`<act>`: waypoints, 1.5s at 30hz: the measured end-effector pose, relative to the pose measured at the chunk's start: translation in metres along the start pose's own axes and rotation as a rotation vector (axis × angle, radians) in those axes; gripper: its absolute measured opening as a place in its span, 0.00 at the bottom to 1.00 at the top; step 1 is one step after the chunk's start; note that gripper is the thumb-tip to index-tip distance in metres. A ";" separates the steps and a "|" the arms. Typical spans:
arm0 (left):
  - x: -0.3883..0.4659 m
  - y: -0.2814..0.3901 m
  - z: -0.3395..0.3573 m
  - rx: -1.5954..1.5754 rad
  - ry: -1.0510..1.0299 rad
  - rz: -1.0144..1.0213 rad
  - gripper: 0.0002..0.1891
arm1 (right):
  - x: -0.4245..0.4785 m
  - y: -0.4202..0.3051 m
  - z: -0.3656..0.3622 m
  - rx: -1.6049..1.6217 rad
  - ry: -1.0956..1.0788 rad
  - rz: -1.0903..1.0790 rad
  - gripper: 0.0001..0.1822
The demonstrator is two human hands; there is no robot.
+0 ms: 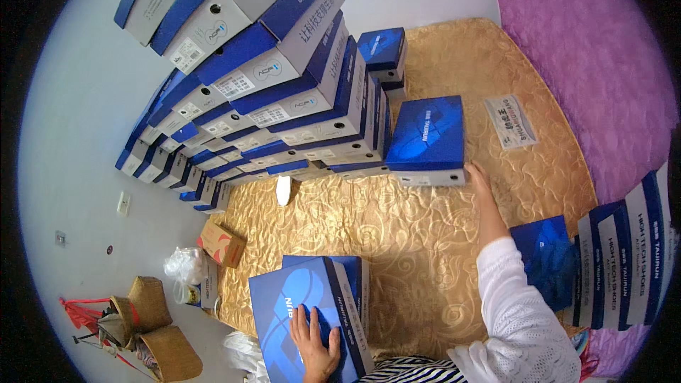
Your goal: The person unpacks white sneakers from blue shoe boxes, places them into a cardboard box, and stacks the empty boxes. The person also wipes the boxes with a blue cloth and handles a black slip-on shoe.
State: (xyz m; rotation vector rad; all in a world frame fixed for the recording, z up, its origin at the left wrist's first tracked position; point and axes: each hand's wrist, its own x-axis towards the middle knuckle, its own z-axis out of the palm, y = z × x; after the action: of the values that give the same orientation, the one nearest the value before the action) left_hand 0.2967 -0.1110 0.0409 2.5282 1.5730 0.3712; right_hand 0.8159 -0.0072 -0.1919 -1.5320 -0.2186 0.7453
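Observation:
My left hand lies palm down on the lid of a blue-and-white shoe box, its thumb apart from the fingers. Under that box, a second shoe box shows at its far side. My right hand, at the end of an outstretched arm in a white knit sleeve, touches the near right corner of another blue-lidded shoe box. Some of its fingers are hidden along the box's side, so I cannot tell whether it grips. That box is beside the right end of a tall stack of shoe boxes.
Gold quilted fabric covers the surface. A printed plastic packet lies at right; more shoe boxes stand nearer me. A small carton, a white oval object and woven baskets are at left. Pink plush fabric borders the far right.

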 end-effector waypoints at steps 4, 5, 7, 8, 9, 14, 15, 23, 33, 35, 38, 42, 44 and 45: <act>0.002 -0.003 -0.001 0.016 -0.003 0.004 0.29 | 0.002 0.011 0.001 -0.667 0.015 -0.133 0.27; 0.000 -0.003 -0.001 0.016 0.002 -0.003 0.29 | -0.010 0.019 0.003 -0.647 -0.039 -0.170 0.28; 0.005 -0.002 -0.001 0.005 0.020 0.019 0.29 | -0.029 0.061 -0.009 -0.604 0.123 -0.169 0.23; 0.001 -0.003 -0.002 0.006 0.021 0.004 0.29 | -0.058 0.078 -0.003 -0.513 0.138 -0.158 0.21; 0.000 -0.004 -0.002 -0.004 0.023 0.010 0.29 | -0.082 0.101 -0.005 -0.427 0.136 -0.165 0.16; -0.002 -0.012 -0.004 -0.139 0.074 -0.017 0.28 | -0.245 0.134 0.016 0.127 -0.238 0.415 0.13; -0.004 -0.019 -0.005 -0.223 0.096 -0.025 0.28 | -0.277 0.117 0.022 0.097 -0.312 0.453 0.14; -0.056 -0.144 -0.032 -0.560 0.384 -0.519 0.25 | -0.422 0.005 0.051 0.015 -0.945 0.328 0.36; -0.089 -0.167 -0.035 -1.182 -0.154 -0.718 0.33 | -0.473 -0.005 0.081 -0.020 -1.129 0.241 0.48; -0.083 -0.152 -0.038 -1.213 -0.199 -0.645 0.36 | -0.477 -0.029 0.080 0.033 -1.053 0.341 0.47; -0.081 -0.123 -0.040 -1.329 -0.241 -0.591 0.42 | -0.464 -0.028 0.065 0.106 -0.949 0.386 0.43; -0.067 -0.069 -0.046 -1.352 -0.364 -0.403 0.43 | -0.436 -0.021 0.019 0.277 -0.748 0.481 0.36; -0.053 -0.055 -0.036 -1.334 -0.440 -0.306 0.46 | -0.432 -0.028 -0.006 0.355 -0.628 0.458 0.34; -0.043 -0.047 -0.030 -1.315 -0.476 -0.273 0.47 | -0.431 -0.028 -0.021 0.383 -0.573 0.431 0.33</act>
State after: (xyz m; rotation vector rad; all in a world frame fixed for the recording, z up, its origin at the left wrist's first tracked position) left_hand 0.2295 -0.1292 0.0527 1.2411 0.9195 0.4847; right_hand 0.5064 -0.2614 -0.0302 -0.9783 -0.1555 1.4763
